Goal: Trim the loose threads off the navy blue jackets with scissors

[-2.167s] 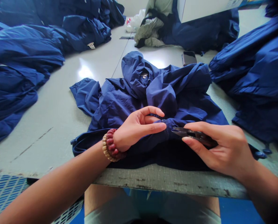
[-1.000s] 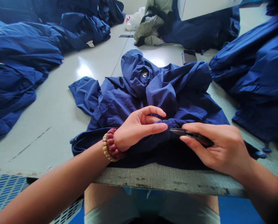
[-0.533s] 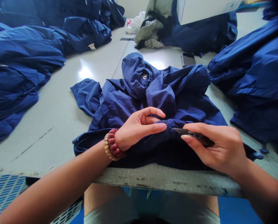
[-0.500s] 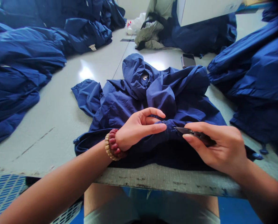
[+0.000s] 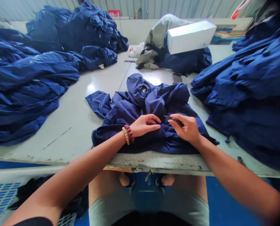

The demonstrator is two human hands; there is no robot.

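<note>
A navy blue hooded jacket [image 5: 128,106] lies on the table in front of me, hood pointing away and hem toward the near edge. My left hand [image 5: 145,125], with two beaded bracelets at its wrist, rests on the lower part of the jacket. Its thumb and fingers are apart, the tips at the cloth; the other fingertips are partly hidden. My right hand [image 5: 187,127] is closed around dark thread snips [image 5: 176,120], whose pointed blades aim left toward my left fingertips, just above the jacket.
Piles of navy garments lie on the left [image 5: 24,84] and right [image 5: 252,84]. At the back, a white box [image 5: 191,37] sits on dark and grey cloth. A phone-like dark object [image 5: 176,78] lies beyond the jacket. Below the table's front edge [image 5: 158,161] is a plastic crate [image 5: 3,201].
My view has tilted up and drawn back, showing more of the table and wall. My right hand with the snips has moved closer to my left fingertips and a little higher over the jacket.
</note>
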